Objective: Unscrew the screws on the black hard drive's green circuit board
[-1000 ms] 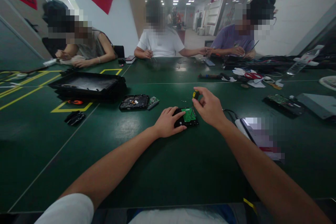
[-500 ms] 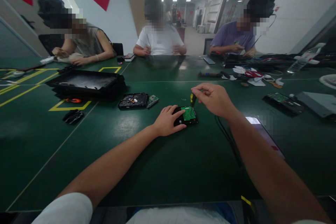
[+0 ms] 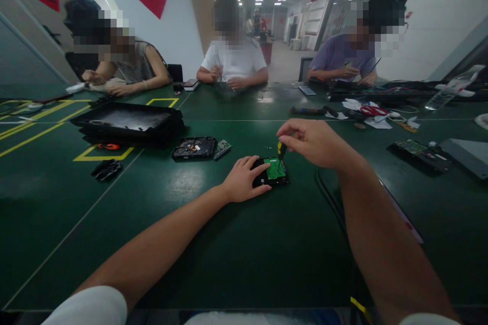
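Left hand: the left hand (image 3: 244,181) lies on the left part of the hard drive (image 3: 282,182), fingers spread, the index finger reaching onto its green circuit board (image 3: 272,171).
Right hand: the right hand (image 3: 305,142) is above and to the right of the drive, fingers pinching the screwdriver (image 3: 281,150) near the top of its handle.
Screwdriver: yellow and black, nearly upright, shaft pointing down at the right side of the green board; whether the tip sits in a screw I cannot tell.
Hard drive: flat on the green tabletop (image 3: 236,254), in front of the person, board side up.
Small bits: a few pale specks (image 3: 268,147) just beyond the drive, too small to identify.
Left of the drive: 1 loose circuit board (image 3: 222,149) beside 1 opened drive (image 3: 194,148); farther left, black trays (image 3: 173,123).
Right forearm: a dark cable (image 3: 328,193) beside it, a phone (image 3: 404,216) partly hidden behind it.
Far side: 3 people (image 3: 233,63) seated.
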A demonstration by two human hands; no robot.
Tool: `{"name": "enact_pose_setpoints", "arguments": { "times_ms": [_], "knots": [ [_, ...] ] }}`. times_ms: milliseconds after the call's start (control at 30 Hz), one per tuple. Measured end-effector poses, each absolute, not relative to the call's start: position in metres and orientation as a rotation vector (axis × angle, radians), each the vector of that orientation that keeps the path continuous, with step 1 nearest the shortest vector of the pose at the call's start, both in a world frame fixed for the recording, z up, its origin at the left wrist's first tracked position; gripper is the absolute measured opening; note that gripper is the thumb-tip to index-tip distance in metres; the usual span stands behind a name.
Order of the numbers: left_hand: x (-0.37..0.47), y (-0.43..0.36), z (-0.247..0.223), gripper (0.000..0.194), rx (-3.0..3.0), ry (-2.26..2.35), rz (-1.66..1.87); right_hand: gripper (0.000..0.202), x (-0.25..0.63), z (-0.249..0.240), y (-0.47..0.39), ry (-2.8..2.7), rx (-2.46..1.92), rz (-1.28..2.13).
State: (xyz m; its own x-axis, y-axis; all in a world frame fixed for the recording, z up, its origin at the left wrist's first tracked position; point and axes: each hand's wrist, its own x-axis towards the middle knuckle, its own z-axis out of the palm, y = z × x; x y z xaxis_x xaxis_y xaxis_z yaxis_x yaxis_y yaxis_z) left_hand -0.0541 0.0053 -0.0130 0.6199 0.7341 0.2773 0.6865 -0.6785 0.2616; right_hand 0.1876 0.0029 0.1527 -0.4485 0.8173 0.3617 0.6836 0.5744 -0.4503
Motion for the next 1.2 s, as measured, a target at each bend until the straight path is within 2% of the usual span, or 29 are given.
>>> {"name": "enact_pose_setpoints", "arguments": {
  "times_ms": [267,433,667,867,1067,1200],
  "knots": [
    [-0.055,0.005,-0.016,0.077,2.72,1.19,0.554,0.014,0.192,0.158,-0.005,-2.306,-1.294,0.214],
    [-0.056,0.006,-0.017,0.076,2.73,1.189,0.547,0.011,0.196,0.161,-0.008,-2.35,-1.266,0.259],
    [-0.056,0.007,-0.018,0.076,2.703,1.201,0.564,0.017,0.196,0.158,-0.004,-2.391,-1.259,0.171],
    [-0.057,0.006,-0.017,0.076,2.686,1.202,0.585,0.01,0.19,0.154,-0.004,-2.365,-1.276,0.104],
    [-0.057,0.005,-0.017,0.077,2.69,1.216,0.575,0.023,0.185,0.153,-0.005,-2.29,-1.425,0.02],
    [-0.056,0.006,-0.018,0.077,2.693,1.208,0.596,0.021,0.184,0.153,-0.005,-2.293,-1.418,-0.02]
  ]
}}
